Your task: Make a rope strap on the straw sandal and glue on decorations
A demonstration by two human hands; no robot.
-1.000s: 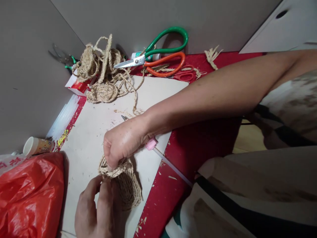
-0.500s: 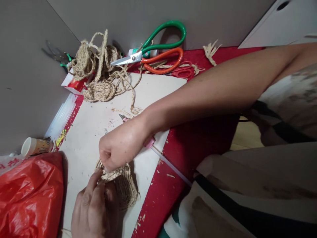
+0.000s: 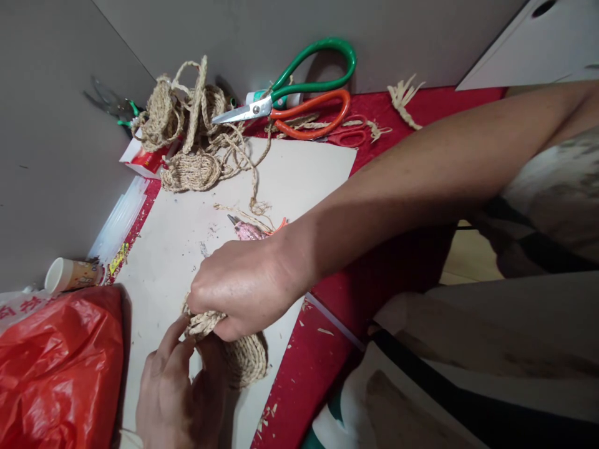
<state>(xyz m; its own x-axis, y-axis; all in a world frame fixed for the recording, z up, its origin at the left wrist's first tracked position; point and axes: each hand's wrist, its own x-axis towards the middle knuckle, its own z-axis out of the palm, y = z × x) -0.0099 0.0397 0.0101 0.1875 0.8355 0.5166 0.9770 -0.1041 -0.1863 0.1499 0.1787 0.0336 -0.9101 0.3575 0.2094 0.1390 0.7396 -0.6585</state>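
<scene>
A small woven straw piece (image 3: pixel 243 358) lies on the pale board (image 3: pixel 299 174) near my body. My right hand (image 3: pixel 243 287) reaches across from the right and is closed over its top braided edge, pressing down. My left hand (image 3: pixel 175 393) comes up from below; its fingers pinch the same braid at the left end. Most of the straw piece is hidden under both hands.
A heap of braided straw pieces (image 3: pixel 191 137) sits at the back left. Green-handled scissors (image 3: pixel 299 78) and orange-handled scissors (image 3: pixel 318 118) lie behind the board. A small pink tool (image 3: pixel 250 231) peeks out behind my right wrist. A red plastic bag (image 3: pixel 56 368) and a paper cup (image 3: pixel 70 274) are at left.
My right hand has rolled flatter and pressed lower over the straw braid. My left hand has slid slightly down. The pink tool now shows behind the wrist.
</scene>
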